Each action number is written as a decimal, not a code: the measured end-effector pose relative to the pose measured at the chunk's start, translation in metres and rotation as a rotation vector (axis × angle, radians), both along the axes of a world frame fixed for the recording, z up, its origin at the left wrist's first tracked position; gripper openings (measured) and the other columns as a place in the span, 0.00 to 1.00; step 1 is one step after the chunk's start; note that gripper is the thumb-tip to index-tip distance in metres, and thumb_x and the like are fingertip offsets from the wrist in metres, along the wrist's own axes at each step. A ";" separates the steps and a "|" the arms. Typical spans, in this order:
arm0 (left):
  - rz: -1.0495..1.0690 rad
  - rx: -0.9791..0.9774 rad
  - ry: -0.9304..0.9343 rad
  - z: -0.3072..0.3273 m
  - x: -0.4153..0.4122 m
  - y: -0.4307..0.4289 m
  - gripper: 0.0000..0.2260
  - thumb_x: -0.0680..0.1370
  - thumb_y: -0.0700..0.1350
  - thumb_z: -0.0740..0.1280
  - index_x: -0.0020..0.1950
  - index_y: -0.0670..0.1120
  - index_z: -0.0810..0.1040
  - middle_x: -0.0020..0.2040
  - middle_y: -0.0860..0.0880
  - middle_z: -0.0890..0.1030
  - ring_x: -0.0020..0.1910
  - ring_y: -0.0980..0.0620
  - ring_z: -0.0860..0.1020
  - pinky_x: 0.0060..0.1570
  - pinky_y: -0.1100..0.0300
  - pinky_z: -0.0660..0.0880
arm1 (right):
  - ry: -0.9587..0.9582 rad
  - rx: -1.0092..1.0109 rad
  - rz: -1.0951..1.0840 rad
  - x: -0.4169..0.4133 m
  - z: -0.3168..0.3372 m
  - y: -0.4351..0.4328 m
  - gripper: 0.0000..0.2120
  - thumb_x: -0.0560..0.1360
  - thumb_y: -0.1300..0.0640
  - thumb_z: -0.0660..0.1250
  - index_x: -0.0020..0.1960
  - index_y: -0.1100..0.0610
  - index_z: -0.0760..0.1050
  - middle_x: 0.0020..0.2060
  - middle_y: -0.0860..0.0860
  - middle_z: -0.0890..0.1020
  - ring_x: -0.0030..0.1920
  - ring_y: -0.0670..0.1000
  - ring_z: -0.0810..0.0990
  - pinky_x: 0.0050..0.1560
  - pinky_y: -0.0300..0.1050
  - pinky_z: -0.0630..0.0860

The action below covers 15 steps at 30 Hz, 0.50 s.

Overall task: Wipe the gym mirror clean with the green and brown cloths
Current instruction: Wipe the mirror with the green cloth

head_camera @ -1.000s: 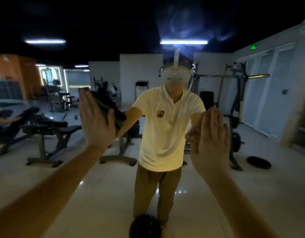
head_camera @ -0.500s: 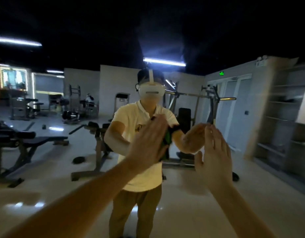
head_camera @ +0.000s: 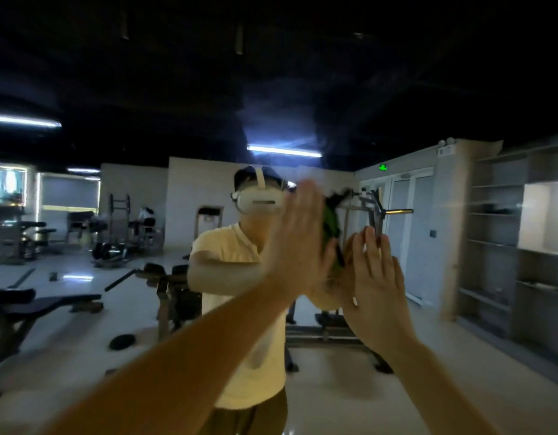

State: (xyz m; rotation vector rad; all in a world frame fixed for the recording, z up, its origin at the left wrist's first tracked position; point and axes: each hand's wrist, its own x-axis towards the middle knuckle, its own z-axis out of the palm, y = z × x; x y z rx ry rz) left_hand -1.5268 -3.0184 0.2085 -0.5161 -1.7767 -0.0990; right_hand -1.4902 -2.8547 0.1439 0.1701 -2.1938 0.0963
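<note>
On mirror [head_camera: 302, 89]: left hand [head_camera: 298, 246], right hand [head_camera: 376, 277], fingers straight (crumpled green cloth [head_camera: 330, 221] under left).

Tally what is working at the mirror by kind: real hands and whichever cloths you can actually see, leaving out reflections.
Hands: 2, the left hand and the right hand, both held flat.
Green cloths: 1, the green cloth, showing at the left hand's edge.
Brown cloths: 0 plainly seen; the brown cloth may be hidden behind a hand.
Total: 3

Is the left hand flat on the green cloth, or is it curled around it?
Flat: the left hand presses the green cloth with straight fingers against the mirror.
</note>
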 end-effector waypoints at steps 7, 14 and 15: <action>0.091 -0.217 0.028 0.014 -0.001 -0.044 0.37 0.84 0.61 0.55 0.84 0.41 0.48 0.84 0.39 0.51 0.84 0.43 0.46 0.82 0.44 0.46 | 0.064 -0.078 0.043 0.019 0.023 0.004 0.35 0.78 0.50 0.58 0.82 0.60 0.57 0.82 0.56 0.59 0.81 0.60 0.57 0.79 0.63 0.57; 0.192 0.130 0.106 0.069 -0.006 -0.161 0.34 0.86 0.57 0.51 0.83 0.35 0.47 0.84 0.35 0.49 0.84 0.39 0.47 0.82 0.42 0.48 | -0.024 -0.034 -0.096 0.006 0.042 -0.014 0.45 0.73 0.35 0.41 0.82 0.58 0.36 0.82 0.55 0.38 0.82 0.57 0.39 0.81 0.60 0.49; 0.194 0.196 0.102 0.072 -0.007 -0.156 0.34 0.86 0.56 0.51 0.83 0.34 0.47 0.83 0.34 0.49 0.84 0.39 0.47 0.82 0.42 0.48 | -0.052 -0.025 -0.088 0.009 0.044 -0.014 0.46 0.71 0.32 0.38 0.81 0.57 0.33 0.82 0.55 0.35 0.82 0.56 0.36 0.82 0.59 0.47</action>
